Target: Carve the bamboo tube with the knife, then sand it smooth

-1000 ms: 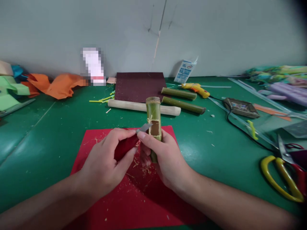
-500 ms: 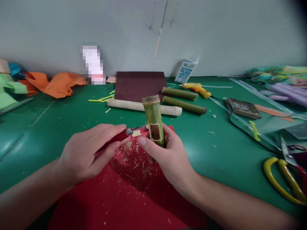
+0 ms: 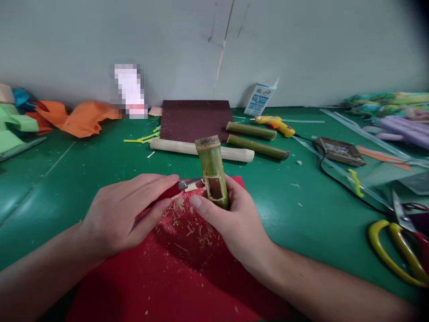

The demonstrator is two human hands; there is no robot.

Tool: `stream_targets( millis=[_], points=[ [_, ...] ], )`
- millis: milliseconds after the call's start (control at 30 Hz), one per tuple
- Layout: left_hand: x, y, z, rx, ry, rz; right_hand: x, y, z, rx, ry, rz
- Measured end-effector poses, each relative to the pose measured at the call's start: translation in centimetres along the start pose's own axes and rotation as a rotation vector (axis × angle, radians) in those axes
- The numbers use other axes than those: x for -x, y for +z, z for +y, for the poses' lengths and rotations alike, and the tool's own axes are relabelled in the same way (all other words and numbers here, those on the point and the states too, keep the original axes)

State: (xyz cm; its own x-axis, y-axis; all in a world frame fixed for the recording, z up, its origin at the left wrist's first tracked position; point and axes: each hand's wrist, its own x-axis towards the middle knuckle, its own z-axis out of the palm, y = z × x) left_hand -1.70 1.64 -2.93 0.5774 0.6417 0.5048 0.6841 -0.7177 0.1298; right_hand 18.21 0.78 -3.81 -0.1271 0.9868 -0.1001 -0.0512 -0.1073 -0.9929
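My left hand (image 3: 125, 212) is closed round the red handle of a carving knife (image 3: 170, 191). Its narrow metal blade points right and meets the left edge of a rectangular opening cut in a green bamboo tube (image 3: 211, 163). Gripped near its lower end by my right hand (image 3: 237, 214), the tube stands nearly upright, leaning a little left. My right thumb lies at the tube's lower left. Below both hands a red sheet (image 3: 187, 277) is strewn with pale shavings, and a small pale chip (image 3: 191, 187) is just under the blade.
Behind the tube lie a pale rod (image 3: 174, 146), two split bamboo pieces (image 3: 258, 147) and a dark brown board (image 3: 196, 118). A yellow glue gun (image 3: 279, 125) trails a black cord. Yellow-handled scissors (image 3: 378, 241) are at right, orange cloth (image 3: 80, 118) at far left.
The bamboo tube has tilted slightly, its top shifting left and down. The knife blade has moved a little right and up, against the opening's edge.
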Motion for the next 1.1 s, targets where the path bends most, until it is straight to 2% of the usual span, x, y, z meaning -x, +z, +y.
stream_targets(
  millis=[133,433,600,967,1100],
  points=[
    [-0.1,-0.2,0.1,-0.010,-0.018,-0.038,0.0,-0.1,0.0,0.056,-0.030,0.004],
    [-0.8,-1.5,0.2,-0.018,0.014,-0.160,-0.1,-0.5,-0.6,0.341,-0.094,0.036],
    [-1.1,-2.0,0.0,0.085,-0.005,-0.222,-0.2,-0.5,-0.7,0.281,-0.040,-0.033],
    [-1.4,-2.0,-0.4,0.274,-0.092,-0.209,-0.2,-0.5,-0.7,0.193,-0.047,-0.092],
    [-1.2,-1.8,-0.4,0.198,-0.064,-0.167,-0.1,-0.5,-0.7,0.161,-0.031,-0.098]
  ],
)
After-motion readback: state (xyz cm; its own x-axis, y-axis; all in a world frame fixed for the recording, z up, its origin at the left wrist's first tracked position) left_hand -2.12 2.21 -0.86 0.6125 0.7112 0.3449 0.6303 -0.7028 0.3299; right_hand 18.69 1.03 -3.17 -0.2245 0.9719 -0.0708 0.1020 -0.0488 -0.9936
